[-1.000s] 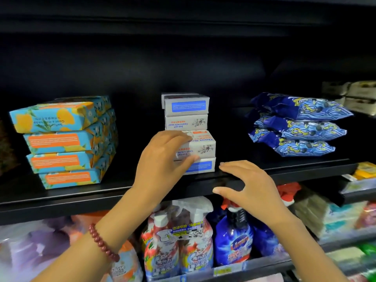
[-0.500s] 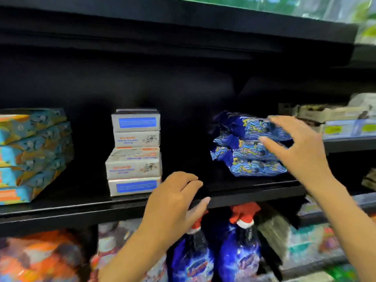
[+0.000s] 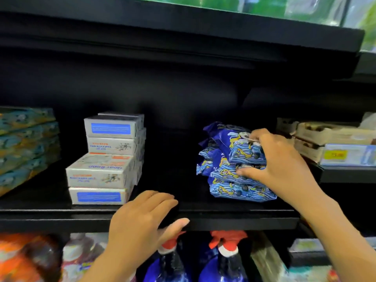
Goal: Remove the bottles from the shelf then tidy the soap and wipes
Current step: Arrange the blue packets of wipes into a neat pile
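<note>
Right hand [image 3: 284, 165] onto wipes [image 3: 242, 192], black shelf [image 3: 223, 222]

Light is coming in from the front, brightening the soap boxes [image 3: 109, 159] and the wipes packs [image 3: 234, 174] while the back of the shelf [image 3: 244, 223] is sinking into near-black shadow. Blur is smearing the frame's margins (the teal boxes [image 3: 26, 147] at the left, the spray bottles [image 3: 225, 259] below, the green strip [image 3: 223, 3] up top), and the wide lens is bowing the shelf's lines near the corners.
</note>
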`<state>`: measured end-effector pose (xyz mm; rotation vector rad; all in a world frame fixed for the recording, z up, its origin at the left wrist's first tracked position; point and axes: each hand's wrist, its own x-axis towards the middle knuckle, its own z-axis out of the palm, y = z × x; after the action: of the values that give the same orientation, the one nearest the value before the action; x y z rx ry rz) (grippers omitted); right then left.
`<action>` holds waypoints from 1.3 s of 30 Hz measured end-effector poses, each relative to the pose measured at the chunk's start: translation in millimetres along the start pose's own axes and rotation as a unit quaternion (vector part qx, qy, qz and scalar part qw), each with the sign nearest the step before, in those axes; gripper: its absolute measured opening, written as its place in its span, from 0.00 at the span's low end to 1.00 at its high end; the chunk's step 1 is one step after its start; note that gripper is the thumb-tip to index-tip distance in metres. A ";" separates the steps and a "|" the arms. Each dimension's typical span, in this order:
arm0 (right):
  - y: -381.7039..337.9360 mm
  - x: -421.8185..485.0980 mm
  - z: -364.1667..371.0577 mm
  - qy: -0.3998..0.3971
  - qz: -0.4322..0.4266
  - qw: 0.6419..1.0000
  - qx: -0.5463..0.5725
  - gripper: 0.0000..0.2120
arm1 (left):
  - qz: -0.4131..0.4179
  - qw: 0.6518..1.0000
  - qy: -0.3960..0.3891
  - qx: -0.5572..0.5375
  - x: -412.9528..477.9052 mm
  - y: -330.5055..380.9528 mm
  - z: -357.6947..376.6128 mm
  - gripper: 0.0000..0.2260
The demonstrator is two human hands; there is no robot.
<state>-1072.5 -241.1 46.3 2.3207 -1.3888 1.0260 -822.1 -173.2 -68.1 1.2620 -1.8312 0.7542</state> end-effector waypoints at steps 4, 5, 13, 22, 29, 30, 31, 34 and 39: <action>-6.2 -12.0 5.7 0.117 -0.027 0.993 -0.011 0.32 | -0.005 1.000 -0.007 -0.011 0.4 0.5 -0.3 0.24; -4.9 -15.0 9.0 0.144 -0.045 0.988 -0.015 0.32 | -0.007 1.000 -0.015 -0.013 0.4 0.8 -0.7 0.24; -17.8 -32.7 20.2 0.283 -0.197 0.939 -0.008 0.22 | -0.287 0.879 -0.045 -0.377 35.5 16.8 -38.3 0.20; -58.8 -39.8 47.3 0.244 -0.237 0.940 0.041 0.19 | -0.391 0.719 -0.074 -0.570 67.9 20.6 -45.8 0.17; -63.5 -43.5 10.5 0.132 -0.033 0.946 0.293 0.30 | -0.358 0.710 -0.015 -0.607 50.9 5.9 -45.9 0.12; -65.0 -39.3 5.2 0.083 0.001 0.942 0.326 0.33 | -0.337 0.725 -0.016 -0.601 49.3 5.6 -46.9 0.10; -64.4 -34.7 1.8 0.022 0.026 0.935 0.353 0.36 | -0.316 0.739 -0.018 -0.594 48.1 5.4 -47.9 0.11; -62.5 -23.1 -4.4 -0.071 0.032 0.920 0.383 0.34 | -0.265 0.772 -0.026 -0.577 46.2 3.3 -51.6 0.16; -69.7 -29.5 -4.3 0.012 -0.011 0.935 0.354 0.21 | -0.217 0.787 -0.046 -0.576 50.0 1.1 -55.8 0.23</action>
<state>-1024.3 -183.1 38.9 2.7609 -1.0869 1.7699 -819.1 -151.9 3.7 0.7760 -1.4865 -0.6620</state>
